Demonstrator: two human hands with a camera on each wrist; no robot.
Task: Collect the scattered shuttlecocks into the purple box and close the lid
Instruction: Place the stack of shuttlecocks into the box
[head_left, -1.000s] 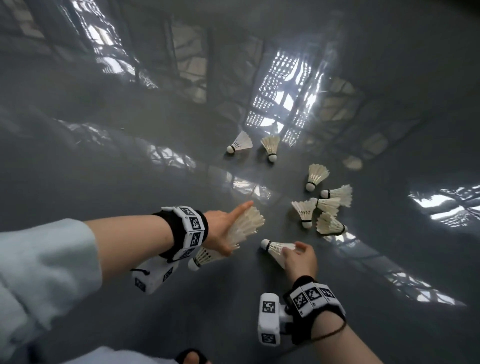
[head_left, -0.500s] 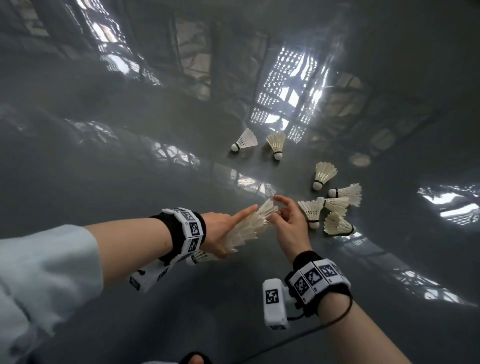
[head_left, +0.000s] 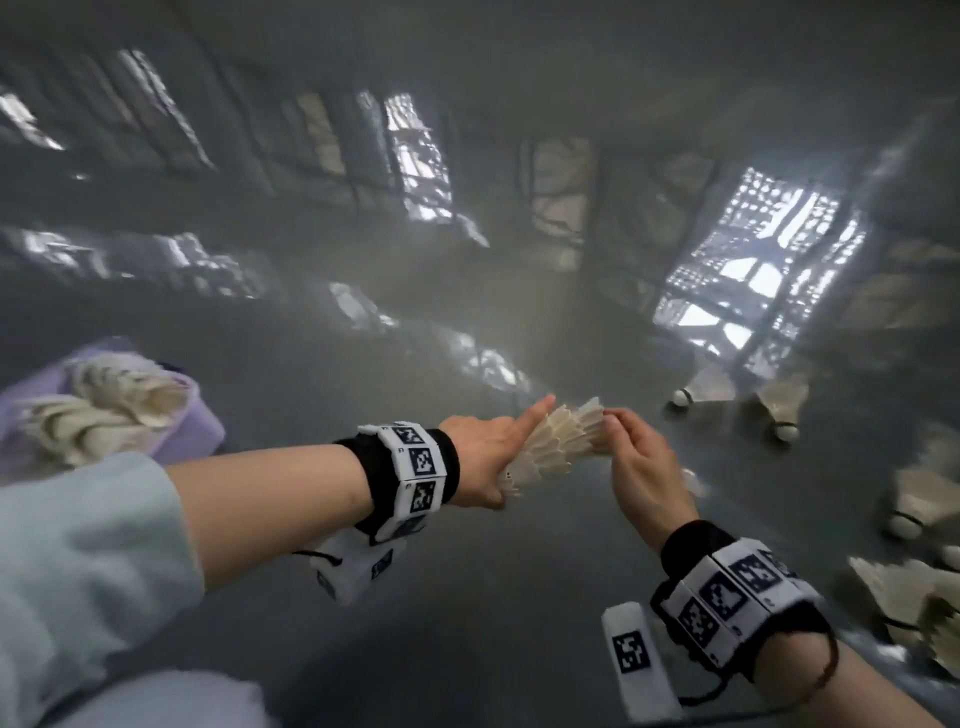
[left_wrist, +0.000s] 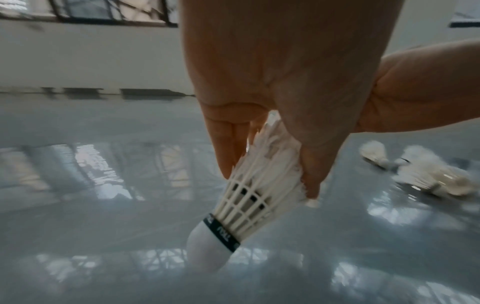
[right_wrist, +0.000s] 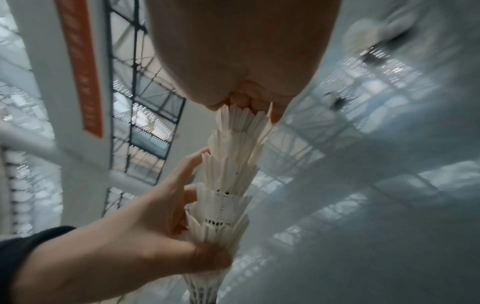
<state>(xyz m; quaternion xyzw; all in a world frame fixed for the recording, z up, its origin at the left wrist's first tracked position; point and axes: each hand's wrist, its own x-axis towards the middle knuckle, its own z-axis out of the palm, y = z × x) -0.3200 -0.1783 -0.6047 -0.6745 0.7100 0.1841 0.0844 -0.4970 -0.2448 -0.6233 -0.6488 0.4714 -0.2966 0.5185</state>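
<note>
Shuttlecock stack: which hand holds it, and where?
Left hand grips the nested shuttlecock stack around its lower feather skirts; right hand pinches the feather tips of the top one.

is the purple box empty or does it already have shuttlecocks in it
Not empty: rows of nested shuttlecocks already lie in the purple box, feathers showing above its rim.

It looked like an indoor sports hall. The glossy grey floor (head_left: 467, 597) mirrored tall latticed windows (right_wrist: 145, 115) and steel framing overhead. A white wall (left_wrist: 91, 57) ran along the floor's far edge, and an orange banner (right_wrist: 80, 67) hung on a pale column. Feather shuttlecocks (head_left: 701, 389) lay scattered across the floor, some blurred.
</note>
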